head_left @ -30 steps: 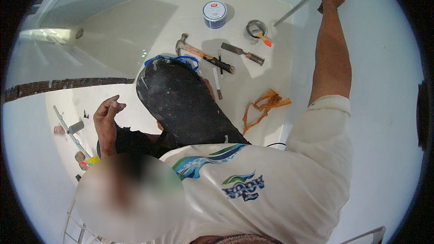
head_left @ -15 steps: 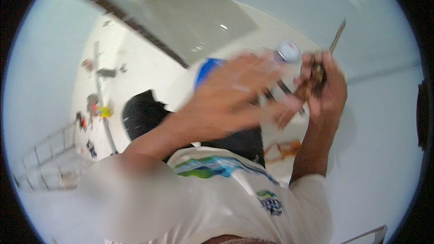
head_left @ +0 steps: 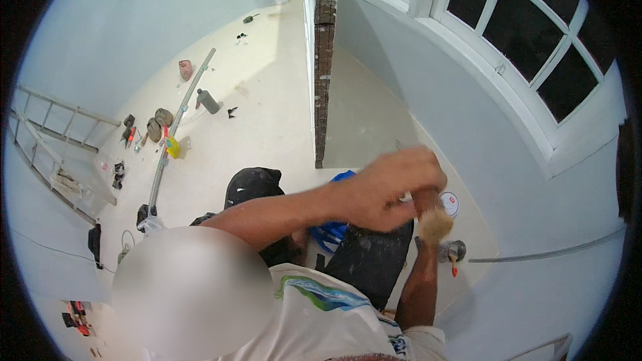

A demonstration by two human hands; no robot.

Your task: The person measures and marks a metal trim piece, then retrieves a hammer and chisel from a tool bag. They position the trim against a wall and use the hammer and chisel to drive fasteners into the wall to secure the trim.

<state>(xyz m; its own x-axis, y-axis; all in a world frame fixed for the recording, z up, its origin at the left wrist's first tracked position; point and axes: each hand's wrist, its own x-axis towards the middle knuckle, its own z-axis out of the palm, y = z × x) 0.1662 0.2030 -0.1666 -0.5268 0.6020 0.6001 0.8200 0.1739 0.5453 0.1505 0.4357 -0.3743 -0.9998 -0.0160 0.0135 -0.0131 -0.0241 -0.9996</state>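
My left hand reaches across from the lower left, its fingers curled inward and pressed close to my right hand. Whatever lies inside its fingers is hidden. My right forearm rises from below, and my right hand is mostly covered and smeared; a tan, fuzzy-looking patch there cannot be made out. Just beyond the hands, a round white lid shows near the wall. A grey round container and a red-tipped tool sit beside my right forearm.
A partition with a rough brown edge stands ahead. White-framed windows curve along the right wall. Blue plastic lies by my knees. On the floor at left are a metal pole, a grey bottle, a yellow item and a ladder.
My view has swung, bringing the windows into sight and the partition upright. Both hands sit lower and closer together. The thin stick-like tool that pointed up from my right hand no longer shows.
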